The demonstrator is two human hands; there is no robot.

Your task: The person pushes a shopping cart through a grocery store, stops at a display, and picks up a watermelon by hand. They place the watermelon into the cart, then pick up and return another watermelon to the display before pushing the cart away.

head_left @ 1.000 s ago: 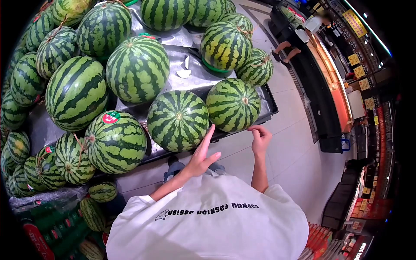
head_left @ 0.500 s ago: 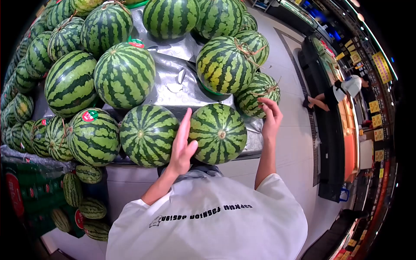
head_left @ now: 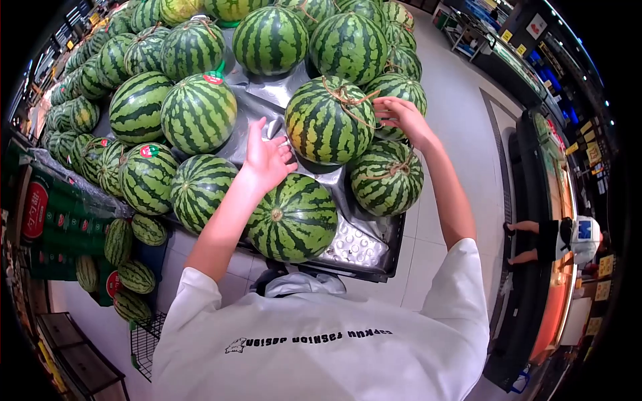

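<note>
Fingers of the left hand [head_left: 267,157] are spread wide and loose, holding nothing, the palm hovering over the silver liner [head_left: 257,107] just left of the rope-tied watermelon [head_left: 324,120]. The right hand [head_left: 401,117] has its fingers bent, their tips against that melon's right flank close to the straw cord [head_left: 344,99]; whether they pinch the cord I cannot tell. Nearest of all is the person's white T-shirt [head_left: 321,347] with a line of black lettering. Just beyond it lies the black tray [head_left: 374,271], and on its near edge sits a plain watermelon [head_left: 294,217], right under the left wrist. To its right is a smaller corded watermelon [head_left: 386,177], under the right forearm; to its left, two more striped melons, one bearing a red sticker [head_left: 148,151]. The rope-tied watermelon sits behind these, in the middle of the display, between the two hands. Farther back more melons are heaped up toward the left. Down on the left, small melons [head_left: 134,274] lie by green cartons [head_left: 40,227]. Off to the right, another person [head_left: 568,240] bends at a counter.
</note>
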